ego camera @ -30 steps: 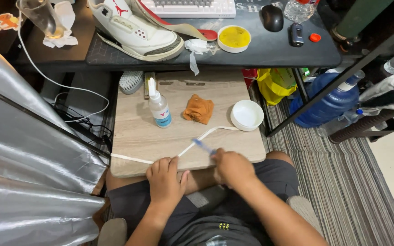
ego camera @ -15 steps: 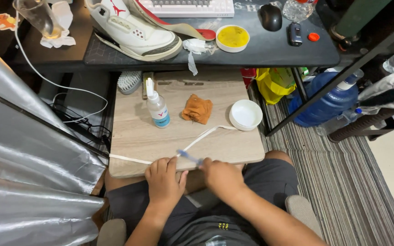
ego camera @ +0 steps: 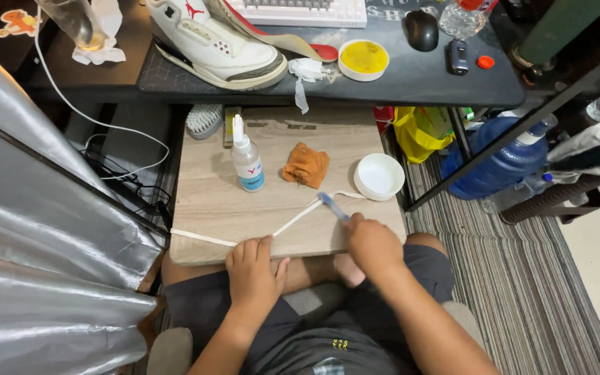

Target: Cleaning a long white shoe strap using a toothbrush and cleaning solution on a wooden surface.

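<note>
Fingers of the left hand (ego camera: 253,267) are pressed flat and open on a white shoelace (ego camera: 293,219), which is stretched across the near edge of a wooden board (ego camera: 210,194) laid over the person's lap. A small blue-handled brush (ego camera: 333,206) is gripped in the closed right hand (ego camera: 371,243), its head set against the lace near the middle of the board. Farther back on the board are stood a spray bottle (ego camera: 247,161), an orange cloth (ego camera: 306,165) and a white bowl (ego camera: 379,176), with a white sneaker (ego camera: 213,45) seen on the dark desk (ego camera: 418,76) beyond.
</note>
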